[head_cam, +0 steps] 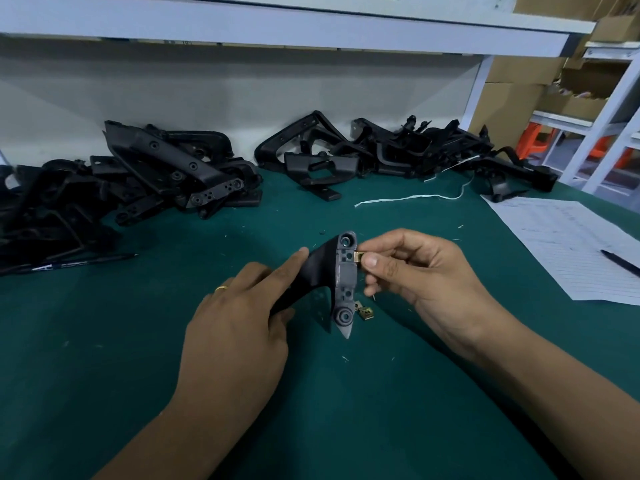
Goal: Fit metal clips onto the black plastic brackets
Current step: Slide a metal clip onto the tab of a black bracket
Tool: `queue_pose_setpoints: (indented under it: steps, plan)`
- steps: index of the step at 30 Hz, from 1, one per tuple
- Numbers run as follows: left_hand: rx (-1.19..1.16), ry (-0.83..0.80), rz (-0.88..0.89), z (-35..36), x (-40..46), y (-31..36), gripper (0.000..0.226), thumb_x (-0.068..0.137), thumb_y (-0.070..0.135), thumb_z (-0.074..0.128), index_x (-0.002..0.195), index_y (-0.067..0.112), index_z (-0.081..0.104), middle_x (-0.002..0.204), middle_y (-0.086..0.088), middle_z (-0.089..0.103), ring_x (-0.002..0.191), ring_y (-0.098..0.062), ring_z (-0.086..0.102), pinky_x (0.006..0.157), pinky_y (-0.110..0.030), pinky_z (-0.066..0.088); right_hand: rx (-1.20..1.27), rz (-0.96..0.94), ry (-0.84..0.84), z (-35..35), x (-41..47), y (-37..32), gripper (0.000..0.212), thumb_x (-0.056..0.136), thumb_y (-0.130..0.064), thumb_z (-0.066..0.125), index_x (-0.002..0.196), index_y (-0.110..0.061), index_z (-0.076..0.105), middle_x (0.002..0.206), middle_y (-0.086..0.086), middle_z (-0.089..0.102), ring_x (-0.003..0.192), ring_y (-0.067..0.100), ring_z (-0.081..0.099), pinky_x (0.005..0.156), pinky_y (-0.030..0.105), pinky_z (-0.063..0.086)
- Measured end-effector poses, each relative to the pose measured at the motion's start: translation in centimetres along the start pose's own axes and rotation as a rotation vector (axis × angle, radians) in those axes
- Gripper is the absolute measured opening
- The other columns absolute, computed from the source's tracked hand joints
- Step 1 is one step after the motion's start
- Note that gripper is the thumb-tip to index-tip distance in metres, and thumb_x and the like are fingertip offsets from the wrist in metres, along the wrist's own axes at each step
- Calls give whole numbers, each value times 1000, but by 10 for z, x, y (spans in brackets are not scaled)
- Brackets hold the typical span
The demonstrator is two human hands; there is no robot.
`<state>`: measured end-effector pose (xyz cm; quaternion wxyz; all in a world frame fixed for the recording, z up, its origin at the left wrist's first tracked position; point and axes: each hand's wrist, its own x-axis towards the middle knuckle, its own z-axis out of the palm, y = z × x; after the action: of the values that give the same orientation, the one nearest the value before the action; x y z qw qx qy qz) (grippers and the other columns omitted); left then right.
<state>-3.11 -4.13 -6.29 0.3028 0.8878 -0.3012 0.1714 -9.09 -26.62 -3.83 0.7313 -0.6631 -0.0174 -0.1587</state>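
Observation:
A black plastic bracket [341,278] stands on edge at the middle of the green mat. My left hand [239,320] grips its dark curved arm, index finger stretched along the top. My right hand [412,271] pinches a brass-coloured metal clip [359,257] between thumb and forefinger, and the clip touches the bracket's right edge near its upper end. Loose metal clips [363,310] lie on the mat just right of the bracket's lower end.
Two heaps of black brackets lie at the back, one at the left [131,181] and one at the right [398,150]. A pen [72,263] lies left on the green mat [104,358]. A lined paper sheet [568,240] with another pen [620,261] is at the right. A white string [408,197] trails between.

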Motion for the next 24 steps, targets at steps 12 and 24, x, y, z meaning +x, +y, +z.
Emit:
queue_pose_setpoints:
  steps: [12, 24]
  plan:
    - [82, -13, 57, -4, -4, 6, 82, 86, 10, 73, 150, 51, 41, 99, 19, 53, 83, -16, 51, 59, -38, 53, -49, 2, -23, -1, -8, -10, 22, 75, -12, 82, 92, -1, 75, 76, 17, 69, 66, 25, 69, 67, 35, 61]
    - [289, 22, 140, -8, -6, 10, 93, 63, -7, 74, 145, 33, 57, 95, 7, 59, 77, -23, 52, 49, -29, 35, -110, 6, -17, 4, -8, -14, 30, 73, -1, 81, 98, 0, 64, 67, 18, 67, 55, 27, 67, 58, 39, 61]
